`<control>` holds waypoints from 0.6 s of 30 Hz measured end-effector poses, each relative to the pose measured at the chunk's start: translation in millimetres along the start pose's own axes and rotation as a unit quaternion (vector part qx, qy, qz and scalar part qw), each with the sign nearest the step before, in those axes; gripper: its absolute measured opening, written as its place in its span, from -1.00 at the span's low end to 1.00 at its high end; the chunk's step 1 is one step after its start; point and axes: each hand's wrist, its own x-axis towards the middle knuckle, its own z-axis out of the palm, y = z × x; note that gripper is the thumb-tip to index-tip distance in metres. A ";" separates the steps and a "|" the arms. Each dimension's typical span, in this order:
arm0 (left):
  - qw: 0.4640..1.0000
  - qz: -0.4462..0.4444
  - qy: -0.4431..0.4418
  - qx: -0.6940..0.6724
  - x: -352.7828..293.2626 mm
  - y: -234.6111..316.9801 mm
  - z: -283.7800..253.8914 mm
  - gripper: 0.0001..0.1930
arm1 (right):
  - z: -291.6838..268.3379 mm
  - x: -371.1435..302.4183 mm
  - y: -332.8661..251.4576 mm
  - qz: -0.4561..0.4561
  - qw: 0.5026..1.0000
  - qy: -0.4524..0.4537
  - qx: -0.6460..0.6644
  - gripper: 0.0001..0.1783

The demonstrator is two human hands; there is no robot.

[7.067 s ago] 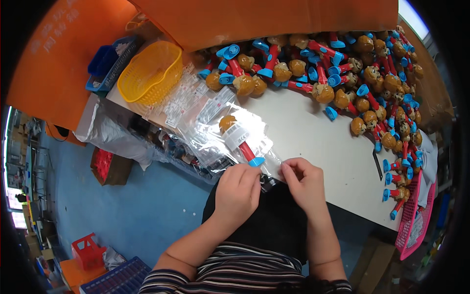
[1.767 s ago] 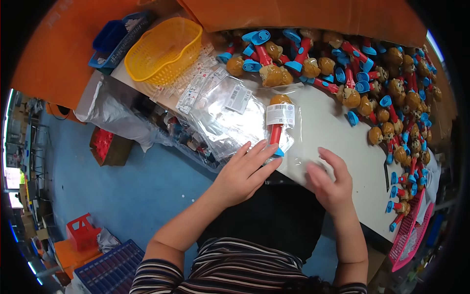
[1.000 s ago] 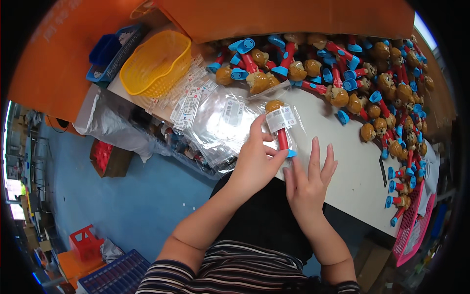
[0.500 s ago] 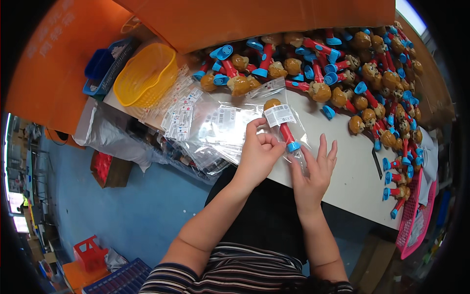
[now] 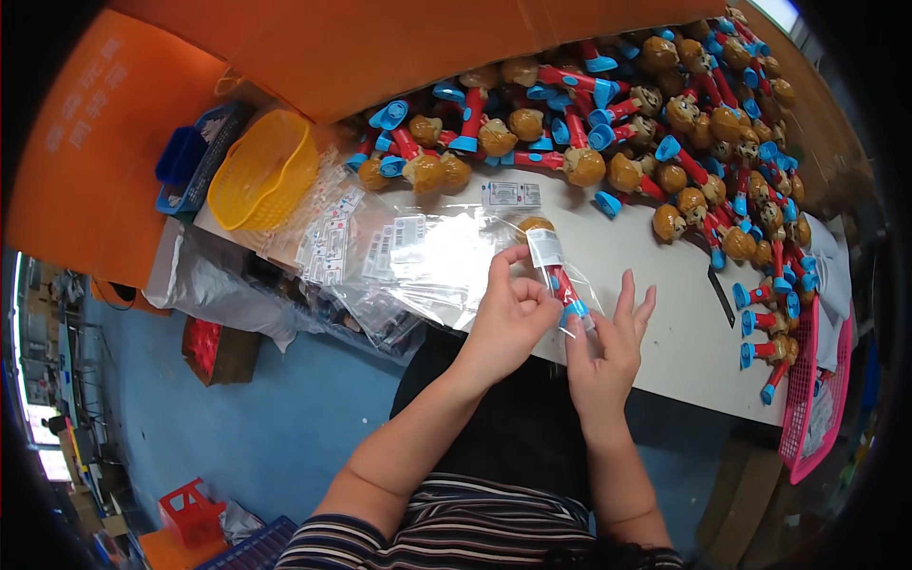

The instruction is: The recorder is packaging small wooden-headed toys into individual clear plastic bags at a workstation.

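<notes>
A figure toy (image 5: pixel 565 287) with a brown head, red body and blue base lies inside a clear plastic bag (image 5: pixel 591 291) with a white label over its upper part. My left hand (image 5: pixel 513 318) pinches the bag's left edge, thumb and fingers curled together. At the bag's lower end, my right hand (image 5: pixel 608 353) grips near the blue base between thumb and forefinger, its other fingers stretched up. To the left of my hands lies a spread of flat clear bags (image 5: pixel 446 252) with printed labels, glare hiding part of them.
A heap of similar toys (image 5: pixel 684 142) covers the table's (image 5: pixel 665 332) back and right. A yellow basket (image 5: pixel 261 176) and a blue bin (image 5: pixel 180 157) stand at the back left. A pink basket (image 5: pixel 807 408) hangs by the right edge, and orange board (image 5: pixel 427 47) walls the back.
The bagged toy has turned, so its label shows narrower, and it has come nearer my body. My right fingers have closed in on its lower end. The whole view has shifted slightly.
</notes>
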 end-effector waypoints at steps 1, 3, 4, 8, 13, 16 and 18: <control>1.000 -0.002 -0.004 0.001 -2.6 -0.2 4.6 -0.24 | -2.1 -4.0 0.4 0.003 1.000 0.003 -0.002 -0.74; 0.998 0.009 0.060 -0.028 -9.0 3.2 16.3 -0.20 | -4.8 -10.8 1.0 0.016 1.000 0.006 -0.015 -0.74; 0.998 0.006 0.055 -0.028 -8.6 5.9 20.5 -0.20 | -7.0 -11.7 -0.4 0.020 1.000 0.009 -0.018 -0.74; 0.991 0.037 0.122 -0.028 3.6 7.2 23.9 -0.09 | -18.4 -14.8 -11.4 -0.006 1.000 -0.001 -0.024 -0.77; 0.994 -0.017 0.034 -0.099 13.6 1.4 22.1 -0.33 | -17.4 -18.5 -18.5 -0.006 1.000 -0.012 -0.025 -0.77; 0.992 -0.032 -0.010 -0.123 9.7 -2.0 23.4 -0.44 | -16.6 -17.7 -18.8 0.000 0.999 -0.011 -0.049 -0.77; 0.989 -0.040 -0.032 -0.136 7.0 -3.4 23.3 -0.49 | -20.8 -15.7 -22.0 -0.002 0.998 -0.016 -0.058 -0.75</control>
